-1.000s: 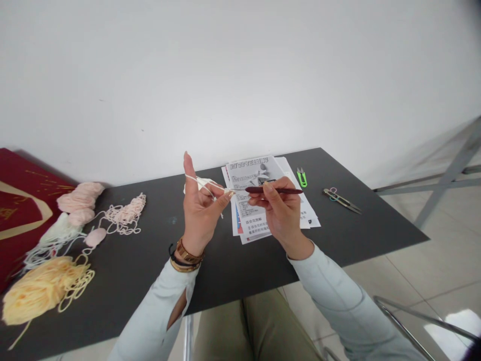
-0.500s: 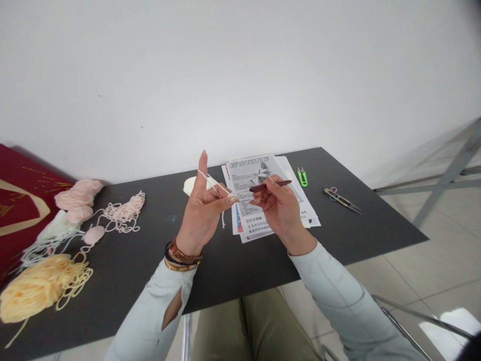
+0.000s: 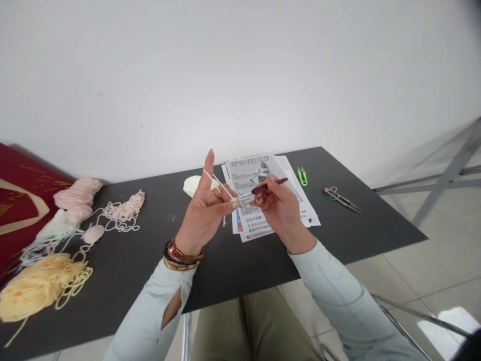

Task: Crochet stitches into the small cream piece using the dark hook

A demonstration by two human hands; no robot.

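White yarn (image 3: 218, 184) loops over the raised index finger of my left hand (image 3: 203, 213) and runs down to its thumb and fingertips, which pinch it. A short strand hangs below. My right hand (image 3: 280, 205) grips the dark red handle of a crochet hook (image 3: 265, 187); the thin metal shaft points left and meets the yarn at my left fingertips. Whether a loop sits on the hook tip is too small to tell. Behind my left hand lies a white yarn ball (image 3: 191, 185). Printed sheets (image 3: 259, 228) lie beneath and behind my hands.
Green snips (image 3: 302, 176) and metal scissors (image 3: 341, 200) lie right of the papers on the black table (image 3: 240, 271). At the left are pink yarn (image 3: 78, 194), a loose pink tangle (image 3: 126, 213), pale yarn (image 3: 54, 233), yellow yarn (image 3: 37, 286) and a red bag (image 3: 22, 200).
My left hand has shifted slightly right, with its index finger leaning further right. The hook's handle has tilted slightly, and its metal shaft now shows between my hands.
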